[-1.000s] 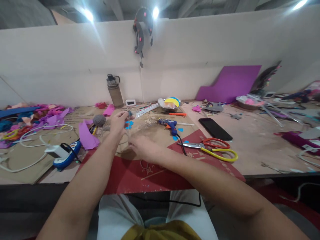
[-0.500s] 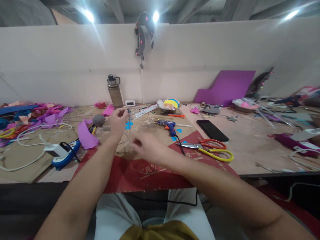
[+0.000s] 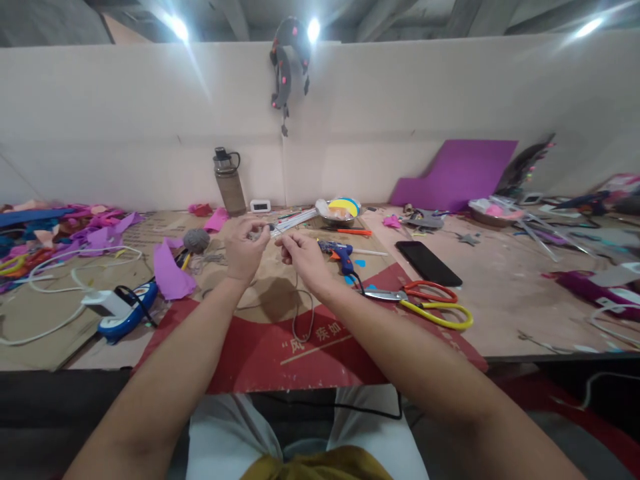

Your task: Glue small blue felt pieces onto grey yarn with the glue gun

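Observation:
My left hand (image 3: 246, 248) is raised over the cardboard, thumb and fingertips pinched on a small dark grey piece (image 3: 271, 227) whose shape is too small to make out. Close beside it, my right hand (image 3: 304, 259) has its fingertips closed on a thin grey yarn (image 3: 313, 313). The yarn drops below that hand in a long loop over the red print of the cardboard mat (image 3: 240, 363). A short stretch of it seems to run between the two hands. Left of my left hand sits a grey yarn ball (image 3: 197, 240).
A blue glue gun (image 3: 343, 255) lies right of my hands, near scissors (image 3: 430, 303) with red and yellow handles and a black phone (image 3: 429, 263). A bottle (image 3: 229, 183) stands at the back. A blue power strip (image 3: 127, 315) and felt scraps (image 3: 175, 270) are leftward.
My right hand has moved up and forward from the mat to beside my left hand, with the yarn in its fingers. My left hand has shifted slightly right and lower.

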Demonstrator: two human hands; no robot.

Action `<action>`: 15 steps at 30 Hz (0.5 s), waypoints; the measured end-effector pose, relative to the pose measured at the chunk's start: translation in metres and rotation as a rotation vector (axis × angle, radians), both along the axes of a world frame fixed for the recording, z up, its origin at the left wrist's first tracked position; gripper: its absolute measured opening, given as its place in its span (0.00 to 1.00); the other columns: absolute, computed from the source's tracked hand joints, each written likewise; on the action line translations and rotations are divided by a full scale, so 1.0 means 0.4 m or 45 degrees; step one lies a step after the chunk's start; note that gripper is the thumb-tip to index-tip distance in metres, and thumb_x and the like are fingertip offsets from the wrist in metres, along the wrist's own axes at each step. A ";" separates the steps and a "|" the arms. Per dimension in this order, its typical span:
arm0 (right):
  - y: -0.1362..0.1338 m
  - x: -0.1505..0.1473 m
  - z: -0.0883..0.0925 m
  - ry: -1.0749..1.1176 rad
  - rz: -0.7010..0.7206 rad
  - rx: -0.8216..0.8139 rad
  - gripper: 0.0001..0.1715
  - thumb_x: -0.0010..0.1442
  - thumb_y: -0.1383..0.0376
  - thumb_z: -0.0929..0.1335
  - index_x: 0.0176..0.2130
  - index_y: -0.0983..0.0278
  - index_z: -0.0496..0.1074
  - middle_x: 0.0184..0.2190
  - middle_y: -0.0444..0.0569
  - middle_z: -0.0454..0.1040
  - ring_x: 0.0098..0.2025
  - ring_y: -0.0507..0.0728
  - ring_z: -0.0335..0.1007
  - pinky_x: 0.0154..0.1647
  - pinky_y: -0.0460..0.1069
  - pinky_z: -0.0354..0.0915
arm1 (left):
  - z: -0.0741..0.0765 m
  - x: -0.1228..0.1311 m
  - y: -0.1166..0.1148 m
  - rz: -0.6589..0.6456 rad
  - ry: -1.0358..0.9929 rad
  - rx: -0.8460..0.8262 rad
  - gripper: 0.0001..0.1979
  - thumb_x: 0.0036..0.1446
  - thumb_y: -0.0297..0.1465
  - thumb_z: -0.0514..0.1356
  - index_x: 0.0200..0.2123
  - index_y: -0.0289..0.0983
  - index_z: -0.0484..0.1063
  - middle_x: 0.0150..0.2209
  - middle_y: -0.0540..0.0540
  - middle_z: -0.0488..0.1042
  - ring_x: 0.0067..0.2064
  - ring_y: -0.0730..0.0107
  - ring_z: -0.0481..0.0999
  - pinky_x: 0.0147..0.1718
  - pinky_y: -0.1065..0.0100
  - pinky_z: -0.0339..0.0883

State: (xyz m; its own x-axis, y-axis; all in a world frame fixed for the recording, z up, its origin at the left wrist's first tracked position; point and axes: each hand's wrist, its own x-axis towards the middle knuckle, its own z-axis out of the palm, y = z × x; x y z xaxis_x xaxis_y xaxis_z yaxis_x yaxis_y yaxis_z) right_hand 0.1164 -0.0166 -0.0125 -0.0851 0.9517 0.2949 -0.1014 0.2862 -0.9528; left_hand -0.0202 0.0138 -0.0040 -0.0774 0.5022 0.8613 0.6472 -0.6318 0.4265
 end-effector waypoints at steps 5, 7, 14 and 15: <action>-0.014 -0.002 0.006 -0.137 0.059 -0.061 0.15 0.59 0.60 0.61 0.28 0.65 0.70 0.21 0.41 0.63 0.22 0.47 0.60 0.23 0.43 0.62 | -0.001 0.006 0.000 -0.075 -0.230 -0.224 0.05 0.51 0.31 0.60 0.27 0.37 0.74 0.28 0.50 0.74 0.27 0.74 0.68 0.28 0.71 0.61; -0.018 -0.009 0.005 -0.210 0.091 -0.068 0.15 0.60 0.61 0.60 0.30 0.65 0.71 0.21 0.41 0.63 0.21 0.47 0.59 0.21 0.43 0.61 | -0.004 0.012 0.000 -0.170 -0.394 -0.336 0.05 0.50 0.32 0.60 0.28 0.37 0.74 0.26 0.51 0.73 0.26 0.75 0.68 0.28 0.71 0.61; -0.011 -0.020 -0.018 -0.621 0.060 -0.033 0.19 0.64 0.61 0.59 0.29 0.66 0.72 0.21 0.43 0.67 0.23 0.47 0.62 0.26 0.43 0.57 | -0.002 0.039 -0.014 -0.631 -0.957 -0.774 0.10 0.45 0.35 0.64 0.29 0.37 0.68 0.22 0.53 0.69 0.21 0.74 0.70 0.15 0.74 0.55; -0.014 -0.019 -0.016 -0.686 0.049 0.002 0.20 0.65 0.60 0.59 0.29 0.66 0.72 0.22 0.43 0.68 0.23 0.48 0.62 0.27 0.43 0.57 | 0.000 0.041 -0.016 -0.665 -1.005 -0.824 0.11 0.44 0.35 0.64 0.30 0.38 0.67 0.23 0.53 0.69 0.21 0.74 0.70 0.14 0.75 0.53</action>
State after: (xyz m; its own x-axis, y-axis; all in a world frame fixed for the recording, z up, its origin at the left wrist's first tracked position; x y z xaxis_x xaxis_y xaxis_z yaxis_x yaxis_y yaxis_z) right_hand 0.1087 -0.0223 -0.0191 -0.2598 0.9444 0.2014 0.3909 0.2936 -0.8724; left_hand -0.0038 0.0074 -0.0039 -0.1333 0.9631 0.2337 -0.2221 -0.2588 0.9400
